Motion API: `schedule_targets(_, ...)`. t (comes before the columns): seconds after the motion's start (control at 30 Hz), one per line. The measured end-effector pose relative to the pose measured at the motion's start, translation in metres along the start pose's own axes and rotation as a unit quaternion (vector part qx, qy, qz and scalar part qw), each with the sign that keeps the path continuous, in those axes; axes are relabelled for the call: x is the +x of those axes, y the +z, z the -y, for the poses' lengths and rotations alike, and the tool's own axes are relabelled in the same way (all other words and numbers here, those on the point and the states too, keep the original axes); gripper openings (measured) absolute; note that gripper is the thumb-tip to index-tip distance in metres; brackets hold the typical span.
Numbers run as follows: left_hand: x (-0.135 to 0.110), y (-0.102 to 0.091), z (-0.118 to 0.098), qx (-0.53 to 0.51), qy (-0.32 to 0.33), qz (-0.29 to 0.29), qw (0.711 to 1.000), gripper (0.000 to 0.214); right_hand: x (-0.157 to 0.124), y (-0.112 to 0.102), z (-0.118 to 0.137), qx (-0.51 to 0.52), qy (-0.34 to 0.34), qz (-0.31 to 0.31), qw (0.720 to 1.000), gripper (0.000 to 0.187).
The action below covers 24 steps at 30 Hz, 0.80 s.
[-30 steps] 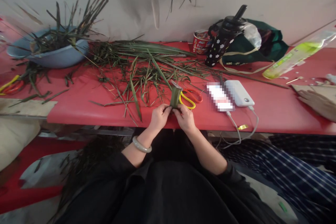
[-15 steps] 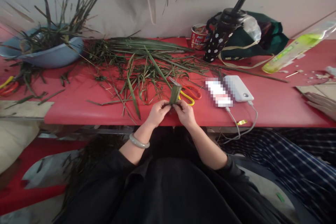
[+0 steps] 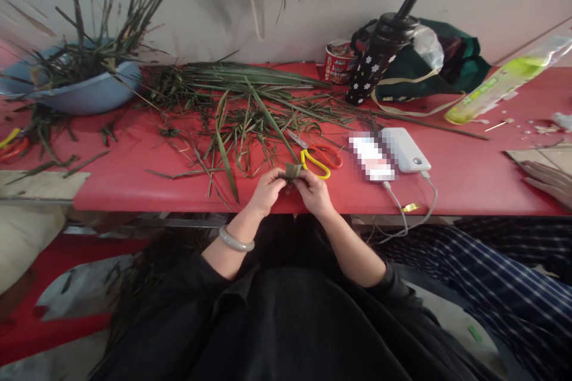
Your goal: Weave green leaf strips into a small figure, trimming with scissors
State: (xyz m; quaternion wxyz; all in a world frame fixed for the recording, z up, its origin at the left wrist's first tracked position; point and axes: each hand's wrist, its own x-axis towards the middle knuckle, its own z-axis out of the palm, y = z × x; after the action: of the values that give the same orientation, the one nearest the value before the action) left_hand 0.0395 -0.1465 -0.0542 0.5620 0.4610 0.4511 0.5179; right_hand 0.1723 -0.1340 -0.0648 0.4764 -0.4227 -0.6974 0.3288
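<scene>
A short folded piece of green leaf (image 3: 292, 171) is pinched between my two hands, just above the front of the red table (image 3: 179, 193). My left hand (image 3: 269, 190), with a pale bangle on its wrist, grips the leaf's left side. On the other side my right hand (image 3: 314, 191) grips it, fingers closed. The fingertips partly cover the leaf. Just beyond my right hand lie scissors (image 3: 316, 159) with one yellow and one red handle. Long leaf strips (image 3: 263, 113) are strewn behind my hands.
At the left stands a blue basin (image 3: 93, 92) full of leaves. A phone (image 3: 372, 156) and a white power bank (image 3: 406, 150) with cables lie to the right. Behind them are a black tumbler (image 3: 378, 53), a red paper cup (image 3: 337, 65) and a bottle (image 3: 500, 86). A co-worker's hand (image 3: 547, 178) rests far right.
The leaf piece stood up tall between my fingers before; now it looks much shorter, folded down towards them. The scissors show more fully. Both hands have stayed in nearly the same place.
</scene>
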Motion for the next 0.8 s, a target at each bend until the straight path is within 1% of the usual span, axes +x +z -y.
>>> schedule_targets(0.03,-0.001,0.000,0.001,0.010,0.011,0.000,1.000,0.008,0.000,0.000,-0.001,0.001,0.014,-0.001,1.000,0.010)
schedule_targets(0.1,-0.004,-0.001,0.003,0.046,0.050,-0.020,0.998,0.013,0.001,-0.001,-0.002,0.019,0.049,-0.004,0.999,0.010)
schedule_targets(0.17,-0.009,0.000,0.005,0.098,0.103,-0.050,0.989,0.017,0.002,-0.001,-0.004,0.064,0.081,-0.003,0.995,0.011)
schedule_targets(0.2,-0.011,0.001,0.006,0.126,0.125,-0.056,0.983,0.019,0.002,-0.001,-0.005,0.087,0.091,-0.004,0.992,0.012)
schedule_targets(0.27,-0.014,0.002,0.008,0.179,0.160,-0.056,0.969,0.017,0.002,-0.001,-0.007,0.114,0.101,-0.006,0.988,0.012)
schedule_targets(0.37,-0.015,0.004,0.010,0.244,0.193,-0.059,0.948,0.010,0.002,-0.001,-0.008,0.117,0.102,-0.002,0.988,0.012)
schedule_targets(0.57,-0.014,0.004,0.012,0.296,0.216,-0.081,0.927,0.012,0.002,-0.001,-0.010,0.112,0.106,0.035,0.987,0.013)
schedule_targets(0.8,-0.014,0.004,0.012,0.311,0.205,-0.093,0.923,0.011,0.002,0.000,-0.013,0.092,0.100,0.033,0.990,0.013)
